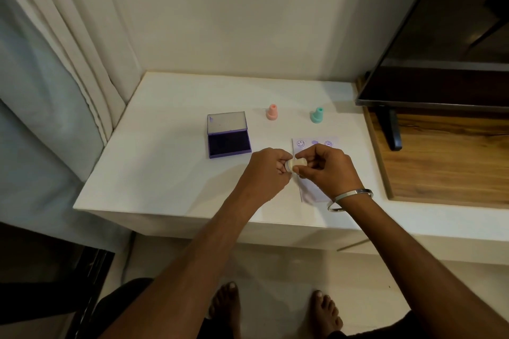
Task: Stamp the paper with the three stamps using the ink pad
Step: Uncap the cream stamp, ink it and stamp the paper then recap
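Down at the bottom we see 2 bare feet (pixel 275 308) on the pale floor, and 2 forearms reaching up to the white table (pixel 165 168). On the right wrist sits a silver bangle (pixel 349 199).

Both hands meet just above the near part of the table. The left hand (pixel 268 170) has its fingers curled round one end of a cream stamp (pixel 295 164), and the right hand (pixel 327 166) pinches the other end, thumb below and fingers over the top. The stamp lies sideways between them, held over the left edge of the paper (pixel 314 190). Whether it is 1 piece or a cap and body, we cannot tell.

The paper lies flat under the right hand, and along its far edge we can count 3 purple marks (pixel 314 143) in a row, the left one a smiley face.

To the left of the paper, the ink pad (pixel 229 146) stands open, its clear lid tipped back, dark purple pad showing.

Farther back stand 2 more stamps, upright and well apart: a pink stamp (pixel 272 111) and a green stamp (pixel 317 115).

Off to the far right, a dark television (pixel 440 36) stands on a wooden board (pixel 446 162), and a pale curtain (pixel 55 63) hangs at the left.
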